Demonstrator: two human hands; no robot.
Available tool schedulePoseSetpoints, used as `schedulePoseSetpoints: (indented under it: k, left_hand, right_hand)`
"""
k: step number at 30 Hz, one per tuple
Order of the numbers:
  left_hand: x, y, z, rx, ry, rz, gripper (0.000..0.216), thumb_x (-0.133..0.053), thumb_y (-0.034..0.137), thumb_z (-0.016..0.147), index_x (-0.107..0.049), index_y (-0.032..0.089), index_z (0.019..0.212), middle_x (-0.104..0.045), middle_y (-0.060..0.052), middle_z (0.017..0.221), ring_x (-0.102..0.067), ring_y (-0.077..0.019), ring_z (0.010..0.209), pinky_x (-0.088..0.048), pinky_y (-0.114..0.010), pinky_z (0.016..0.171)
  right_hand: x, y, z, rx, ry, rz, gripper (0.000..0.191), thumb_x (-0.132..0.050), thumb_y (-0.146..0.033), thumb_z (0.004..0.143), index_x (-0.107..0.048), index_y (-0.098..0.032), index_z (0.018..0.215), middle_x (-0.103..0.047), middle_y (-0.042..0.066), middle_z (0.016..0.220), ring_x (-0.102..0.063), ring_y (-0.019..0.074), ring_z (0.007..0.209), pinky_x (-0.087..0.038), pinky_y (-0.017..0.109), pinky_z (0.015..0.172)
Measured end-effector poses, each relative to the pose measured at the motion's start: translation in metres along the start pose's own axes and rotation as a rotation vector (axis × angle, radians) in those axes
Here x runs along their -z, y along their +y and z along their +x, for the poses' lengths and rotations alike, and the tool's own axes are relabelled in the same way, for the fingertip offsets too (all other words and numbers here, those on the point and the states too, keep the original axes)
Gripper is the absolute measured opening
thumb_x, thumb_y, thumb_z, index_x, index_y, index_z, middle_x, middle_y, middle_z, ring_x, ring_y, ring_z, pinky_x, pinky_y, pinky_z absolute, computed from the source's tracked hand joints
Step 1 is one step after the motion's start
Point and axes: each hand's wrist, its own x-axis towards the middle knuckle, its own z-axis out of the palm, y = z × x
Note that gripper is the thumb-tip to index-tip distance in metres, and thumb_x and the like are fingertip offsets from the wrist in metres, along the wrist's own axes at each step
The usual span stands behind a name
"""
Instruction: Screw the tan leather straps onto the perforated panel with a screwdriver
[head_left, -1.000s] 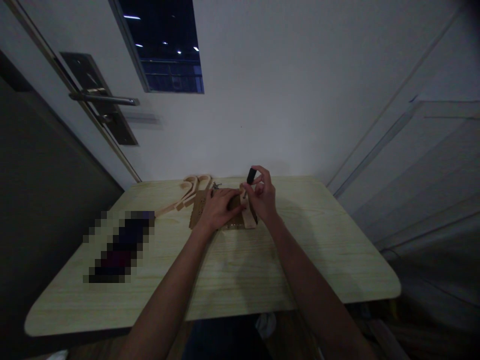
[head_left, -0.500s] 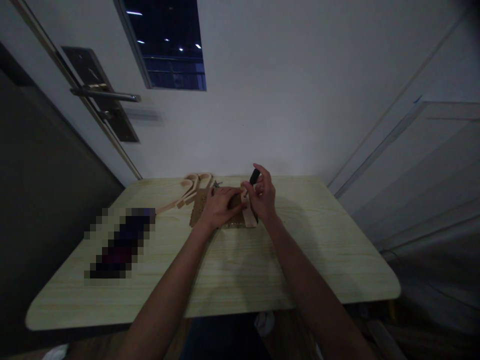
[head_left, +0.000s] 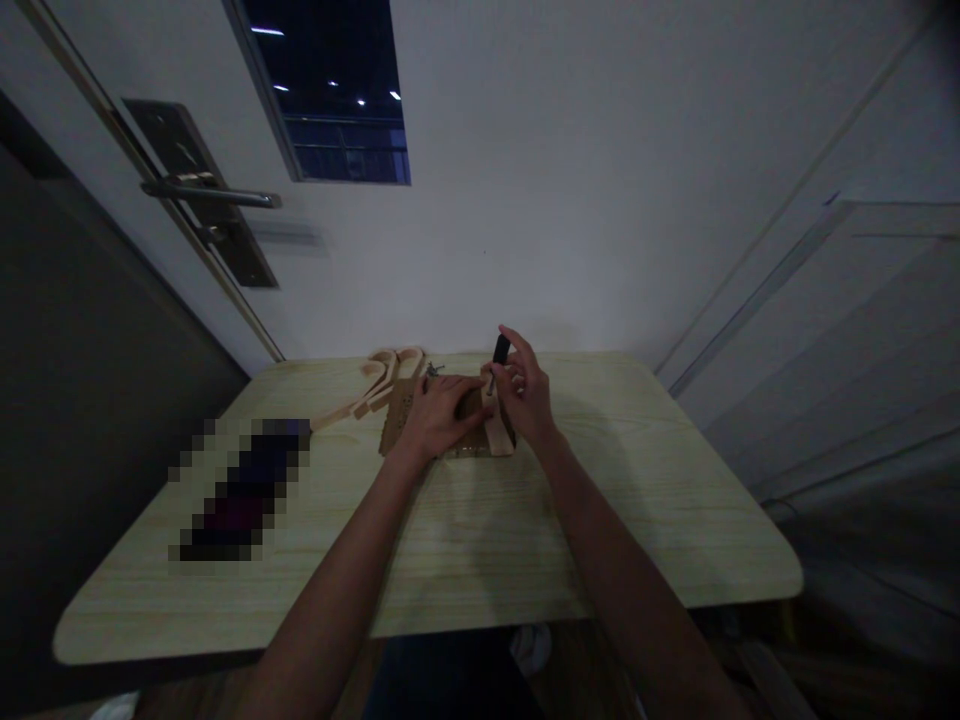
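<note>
A brown wooden panel point(head_left: 395, 420) with small holes lies at the far middle of the pale wooden table point(head_left: 465, 530). My left hand point(head_left: 439, 413) presses flat on it, fingers spread. My right hand point(head_left: 525, 395) is closed around a small black-handled screwdriver point(head_left: 499, 352), held nearly upright with its tip down at a light wooden strip point(head_left: 496, 438) on the panel's right side.
Curved light wooden pieces point(head_left: 382, 375) lie behind the panel to the left. A blurred dark object point(head_left: 240, 490) rests on the table's left part. A door with a metal lever handle point(head_left: 210, 195) stands at the left, a white wall behind.
The screwdriver handle has swung from tilted right to nearly upright in my right hand. My left hand has stayed on the panel.
</note>
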Motion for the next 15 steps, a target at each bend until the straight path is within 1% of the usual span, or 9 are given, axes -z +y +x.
schedulePoseSetpoints:
  k: [3, 5, 8, 11, 13, 15]
  left_hand:
    - [-0.001, -0.001, 0.000, 0.005, 0.001, 0.011, 0.039, -0.060, 0.046, 0.090, -0.059, 0.027, 0.124, -0.065, -0.006, 0.129, -0.054, -0.0286, 0.124, -0.025, -0.057, 0.111]
    - [-0.001, -0.001, 0.000, 0.007, 0.001, 0.014, 0.039, -0.060, 0.045, 0.089, -0.059, 0.027, 0.125, -0.065, -0.005, 0.129, -0.054, -0.0285, 0.124, -0.024, -0.059, 0.111]
    - [0.000, 0.000, 0.000, 0.013, 0.001, 0.012, 0.038, -0.061, 0.045, 0.089, -0.060, 0.028, 0.123, -0.065, -0.005, 0.129, -0.055, -0.0283, 0.123, -0.024, -0.059, 0.112]
    - [0.000, 0.001, 0.000, 0.017, 0.007, 0.009, 0.037, -0.062, 0.044, 0.089, -0.060, 0.028, 0.122, -0.065, -0.005, 0.128, -0.055, -0.0282, 0.123, -0.024, -0.058, 0.113]
    - [0.000, 0.002, 0.000, 0.020, 0.003, 0.010, 0.038, -0.062, 0.044, 0.089, -0.060, 0.028, 0.123, -0.065, -0.005, 0.128, -0.055, -0.0284, 0.123, -0.023, -0.058, 0.113]
    - [0.001, 0.002, 0.000, 0.023, -0.005, 0.012, 0.038, -0.061, 0.045, 0.089, -0.060, 0.028, 0.123, -0.065, -0.005, 0.128, -0.054, -0.0287, 0.123, -0.023, -0.058, 0.113]
  right_hand:
    - [-0.002, 0.006, 0.000, 0.015, 0.072, -0.054, 0.051, -0.062, -0.039, 0.088, -0.047, -0.031, 0.135, -0.060, -0.003, 0.081, -0.040, 0.0074, 0.048, -0.038, 0.022, 0.044]
    - [-0.002, 0.007, 0.000, 0.040, 0.071, -0.090, 0.051, -0.063, -0.040, 0.087, -0.047, -0.031, 0.135, -0.062, -0.001, 0.088, -0.038, 0.0068, 0.048, -0.040, 0.023, 0.046]
    - [0.000, 0.004, -0.001, 0.095, 0.028, -0.130, 0.048, -0.058, -0.040, 0.091, -0.046, -0.031, 0.136, -0.064, 0.002, 0.105, -0.039, 0.0054, 0.049, -0.044, 0.024, 0.050]
    - [0.003, -0.002, -0.002, 0.124, -0.011, -0.134, 0.044, -0.047, -0.039, 0.096, -0.043, -0.030, 0.139, -0.064, 0.004, 0.112, -0.040, 0.0049, 0.048, -0.044, 0.023, 0.050]
    - [0.004, -0.004, -0.003, 0.106, -0.023, -0.117, 0.043, -0.043, -0.039, 0.097, -0.042, -0.030, 0.140, -0.065, 0.005, 0.110, -0.043, 0.0058, 0.050, -0.043, 0.022, 0.048]
    - [0.002, -0.003, -0.002, 0.076, -0.029, -0.090, 0.044, -0.045, -0.041, 0.097, -0.042, -0.030, 0.139, -0.066, 0.004, 0.103, -0.046, 0.0070, 0.052, -0.041, 0.022, 0.045]
